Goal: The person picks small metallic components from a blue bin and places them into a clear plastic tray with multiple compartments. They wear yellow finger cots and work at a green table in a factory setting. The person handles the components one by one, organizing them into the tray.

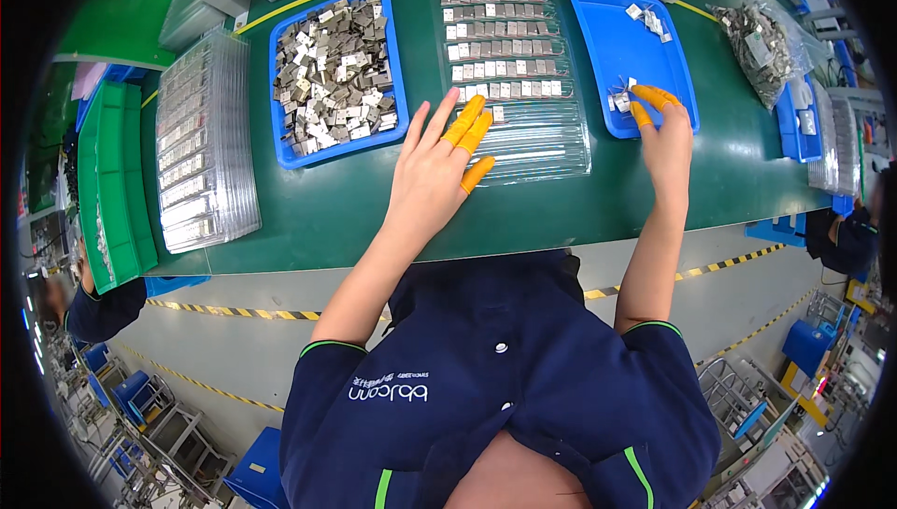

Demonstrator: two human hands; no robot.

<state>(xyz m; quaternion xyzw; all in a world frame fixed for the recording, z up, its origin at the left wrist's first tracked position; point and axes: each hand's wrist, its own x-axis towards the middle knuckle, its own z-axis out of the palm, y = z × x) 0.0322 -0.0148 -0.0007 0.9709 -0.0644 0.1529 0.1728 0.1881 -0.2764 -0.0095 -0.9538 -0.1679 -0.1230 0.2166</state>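
Head view shows a clear, ribbed, partly filled tray (537, 149).

Your wide camera sat on your head and looked steeply down, quite near; the green table (318, 215) lay toward twelve o'clock, your own shirt (523, 374) toward six o'clock.

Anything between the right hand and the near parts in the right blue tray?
Nothing visible. The right hand reaches over the near side of the right blue tray, its yellow-covered fingers right beside the near parts; contact is unclear.
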